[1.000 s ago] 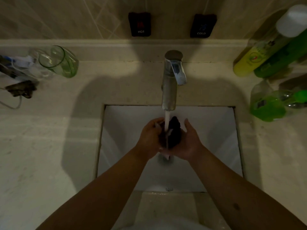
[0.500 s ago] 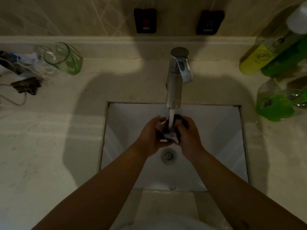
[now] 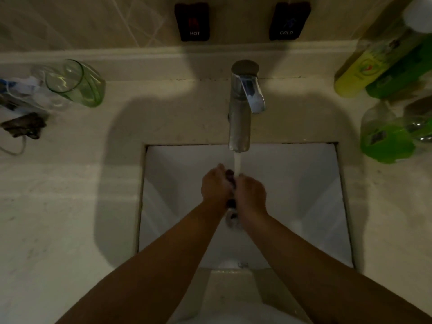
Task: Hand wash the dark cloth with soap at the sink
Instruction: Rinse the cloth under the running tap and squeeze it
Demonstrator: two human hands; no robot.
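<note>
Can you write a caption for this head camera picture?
Both hands squeeze a dark cloth under the running tap.

The square basin of the sink is plain white, set in a pale beige stone counter with faint mottling. The upright metal tap is silvery chrome, and its stream of water runs whitish. On the beige wall tiles, crossed by thin pale lines, sit two black plaques: the hot plaque with a red mark, the cold plaque with what looks like a blue one. The tipped drinking glass is tinted green; the liquid in the clear plastic bottle is bright green.
</note>
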